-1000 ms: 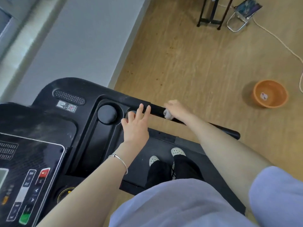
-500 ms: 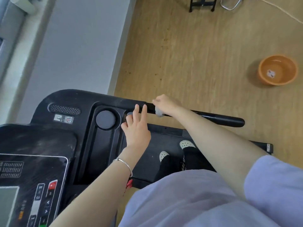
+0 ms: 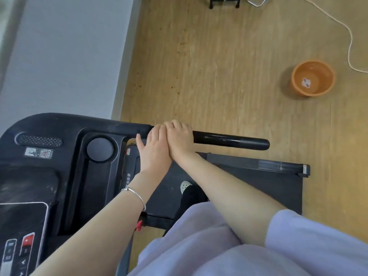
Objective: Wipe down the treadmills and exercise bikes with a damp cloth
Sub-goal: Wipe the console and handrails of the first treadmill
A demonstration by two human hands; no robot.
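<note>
A black treadmill console [image 3: 69, 136] fills the lower left, and its right handrail [image 3: 229, 140] sticks out to the right. My right hand [image 3: 179, 136] curls over the handrail where it joins the console. The damp cloth is hidden under that hand. My left hand [image 3: 155, 148] lies flat right beside it, side by side and touching, with its fingers reaching onto the console edge. Below the hands runs the treadmill belt [image 3: 258, 186], where I stand.
An orange basin [image 3: 312, 80] sits on the wooden floor to the right, with a white cord [image 3: 338, 22] curving past it. Black stand feet [image 3: 223, 3] show at the top edge. A grey wall [image 3: 69, 56] runs along the left. The control panel [image 3: 23, 226] is at the lower left.
My right hand has slid left along the handrail to its base, covering the cloth. My left hand moved up and right until it touches the right hand.
</note>
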